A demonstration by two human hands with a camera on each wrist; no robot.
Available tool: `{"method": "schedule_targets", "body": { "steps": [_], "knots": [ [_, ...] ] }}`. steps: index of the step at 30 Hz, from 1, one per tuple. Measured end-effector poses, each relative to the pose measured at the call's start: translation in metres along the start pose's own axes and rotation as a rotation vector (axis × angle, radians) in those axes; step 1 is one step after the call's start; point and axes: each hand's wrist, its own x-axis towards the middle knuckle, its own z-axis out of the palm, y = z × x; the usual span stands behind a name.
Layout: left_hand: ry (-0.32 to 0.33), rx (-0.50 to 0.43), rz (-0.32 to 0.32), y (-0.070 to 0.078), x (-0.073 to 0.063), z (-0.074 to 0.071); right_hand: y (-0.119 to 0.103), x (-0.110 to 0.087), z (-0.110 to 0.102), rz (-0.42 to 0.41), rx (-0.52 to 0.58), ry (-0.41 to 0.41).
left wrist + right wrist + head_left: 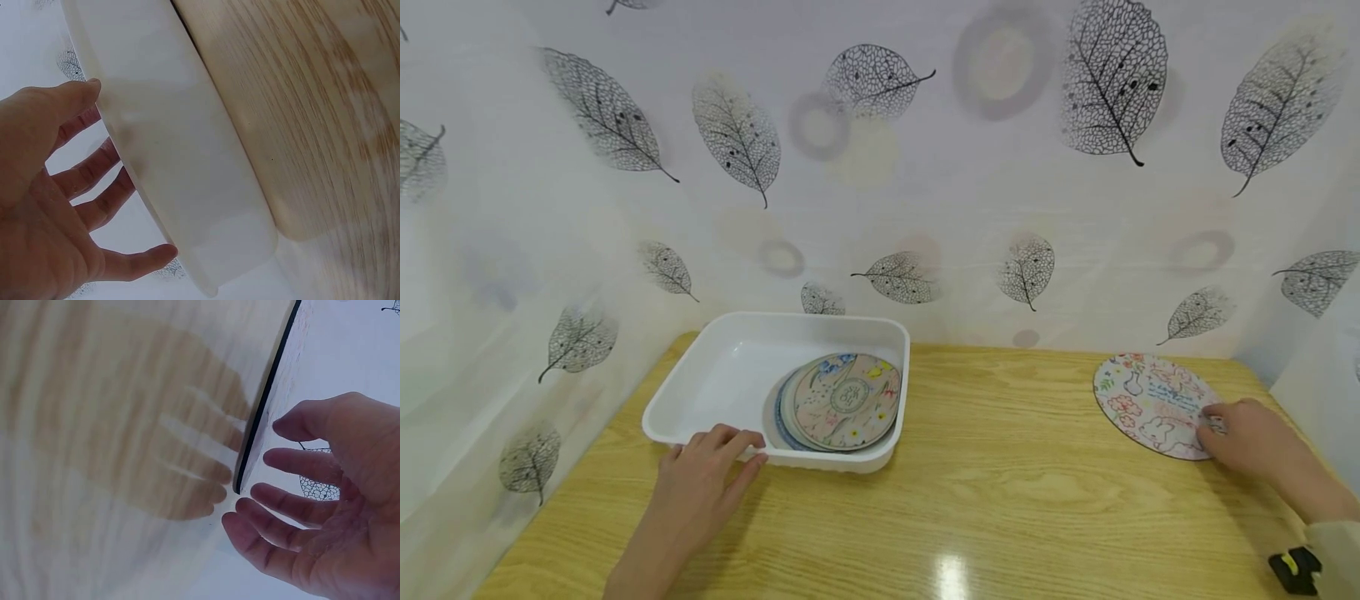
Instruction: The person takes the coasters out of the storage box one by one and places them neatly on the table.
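At the near rim of a white plastic tray (700,417), my left hand (700,475) holds on, fingers hooked over the edge and thumb outside. The left wrist view shows the tray's outer wall (169,137) beside that hand (56,187). Inside the tray's right part lies a stack of round mats, the top one (842,417) pink with flowers. My right hand (1255,437) is at the right edge of another round mat (1150,408) with rabbits and flowers. In the right wrist view, loosely spread fingers (281,500) hang over the mat's dark edge (269,394).
Both the tray and the single mat stand on a wood-grain table (1000,500). A curtain with a leaf print (955,183) closes off the back and sides. Near the right sleeve a small black object with a yellow mark (1294,571) is visible.
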Motion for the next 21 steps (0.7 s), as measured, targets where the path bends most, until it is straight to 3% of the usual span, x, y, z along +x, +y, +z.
{"method": "schedule_targets", "body": {
  "steps": [9, 21],
  "knots": [
    [0.019, 0.012, 0.008, 0.001, 0.001, 0.001, -0.015, -0.005, -0.002, -0.036, 0.008, 0.091],
    [0.026, 0.014, 0.017, 0.001, 0.000, 0.001, -0.039, -0.010, -0.003, -0.124, 0.062, 0.043]
  ]
}}
